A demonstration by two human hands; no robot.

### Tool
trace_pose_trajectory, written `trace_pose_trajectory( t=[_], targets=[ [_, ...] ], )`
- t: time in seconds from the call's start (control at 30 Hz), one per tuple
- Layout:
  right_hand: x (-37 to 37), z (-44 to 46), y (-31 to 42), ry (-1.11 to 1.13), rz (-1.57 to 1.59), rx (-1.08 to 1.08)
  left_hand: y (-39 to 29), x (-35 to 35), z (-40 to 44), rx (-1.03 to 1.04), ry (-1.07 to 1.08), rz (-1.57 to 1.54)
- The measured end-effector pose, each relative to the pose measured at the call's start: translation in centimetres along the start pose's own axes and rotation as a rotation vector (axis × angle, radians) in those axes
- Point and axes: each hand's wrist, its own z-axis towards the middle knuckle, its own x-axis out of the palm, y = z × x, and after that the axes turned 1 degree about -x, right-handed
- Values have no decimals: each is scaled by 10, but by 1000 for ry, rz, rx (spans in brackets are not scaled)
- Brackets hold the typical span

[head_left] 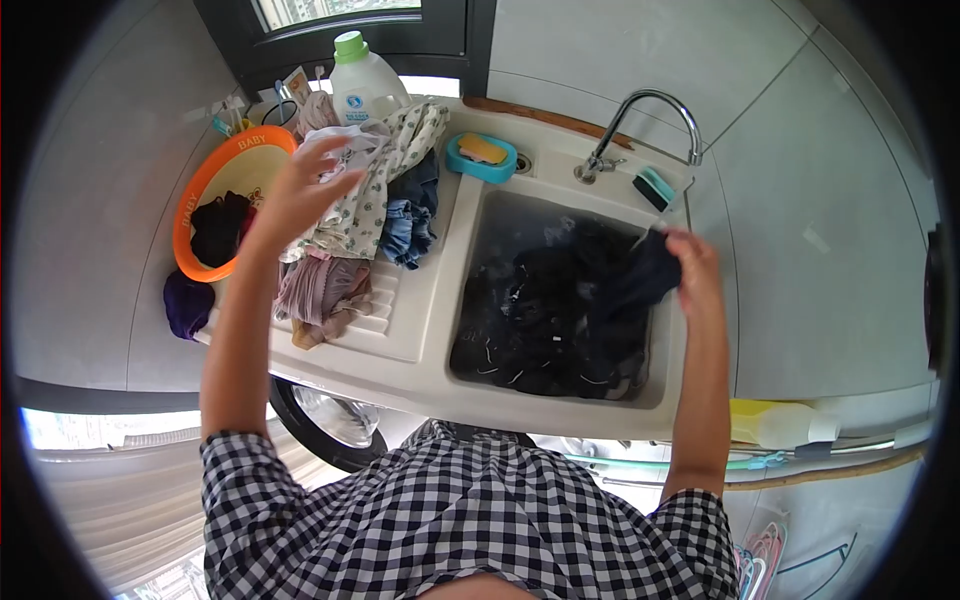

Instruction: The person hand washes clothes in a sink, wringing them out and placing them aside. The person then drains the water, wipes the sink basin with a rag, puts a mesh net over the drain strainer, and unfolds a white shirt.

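Note:
My right hand grips a corner of dark cloth at the right edge of the sink; the cloth runs down into dark water with other black clothes. My left hand is raised over the pile on the left, fingers apart, nothing seen between them. Beneath and beside it lie a white patterned garment, a sheer white piece and blue denim. Pinkish-grey clothes rest on the ribbed drainboard.
An orange-rimmed basin holding dark cloth stands far left, with purple cloth below. Behind are a detergent bottle, a blue soap dish, the faucet and a brush. A washing machine door is under the counter.

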Motion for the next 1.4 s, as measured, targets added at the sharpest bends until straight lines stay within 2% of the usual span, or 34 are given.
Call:
trace_pose_trajectory(
  t=[0.03, 0.07, 0.13, 0.2, 0.3, 0.4, 0.43, 0.47, 0.5, 0.57, 0.6, 0.63, 0.67, 0.7, 0.73, 0.77, 0.83, 0.87, 0.93, 1.0, 1.07, 1.13, 1.2, 1.27, 1.3, 1.33, 1.4],
  targets=[
    [-1, 5, 23, 5, 91, -80, -14, 18, 6, -12, 69, -93],
    [-2, 11, 47, 11, 182, -163, -33, 33, 12, -1, 124, -46],
    [2, 12, 109, 47, 320, -237, -50, 63, 24, 133, 183, -147],
    [15, 10, 155, 88, 223, -416, -84, 84, 30, 219, 247, -274],
    [48, 12, 192, 128, 192, -594, -151, 93, 38, 415, 274, -520],
    [76, 24, 198, 47, 261, -662, -200, 91, 48, 551, 225, -511],
    [83, 23, 192, 134, 248, -654, -210, 92, 48, 574, 268, -679],
    [92, 20, 182, 139, 211, -609, -207, 100, 56, 651, 167, -611],
    [99, 18, 169, 146, 171, -569, -205, 107, 57, 593, 142, -656],
    [106, 30, 124, 250, 172, -379, -188, 117, 54, 557, 35, -531],
    [110, 31, 94, 258, 189, -325, -172, 128, 51, 587, 92, -480],
    [113, 33, 63, 260, 197, -272, -147, 154, 49, 559, 31, -456],
    [114, 32, 31, 288, 211, -182, -128, 164, 38, 425, 115, -477],
    [114, 30, 2, 308, 266, 35, -102, 188, 29, 361, 54, -451],
    [110, 34, -37, 358, 178, 109, -83, 198, 15, 166, 138, -363],
    [111, 30, -62, 426, -22, 151, -62, 211, 2, 167, 161, -323],
    [106, 22, -100, 534, -459, 294, -37, 220, -37, 21, 244, -254],
    [100, 23, -120, 611, -473, 384, -22, 218, -55, -70, 362, -241],
    [101, 27, -131, 547, -571, 344, -6, 209, -87, -92, 501, -205],
    [103, 52, -158, 539, -604, 19, 1, 203, -108, -65, 578, -161],
    [106, 47, -126, 484, -511, 162, -18, 214, -132, -48, 656, -127],
    [128, 52, -144, 544, -503, -104, -25, 220, -146, 19, 626, -135],
    [159, 37, -142, 516, -717, -145, -29, 223, -153, 53, 610, -147],
    [181, 25, -162, 584, -945, -325, -35, 220, -156, 54, 610, -165],
    [192, 11, -153, 682, -1136, -229, -33, 218, -157, 63, 609, -164],
    [196, 10, -170, 709, -1252, -290, -32, 214, -157, 67, 607, -165],
    [194, 37, -186, 655, -1225, -169, -29, 201, -154, 52, 548, -186]
  ],
)
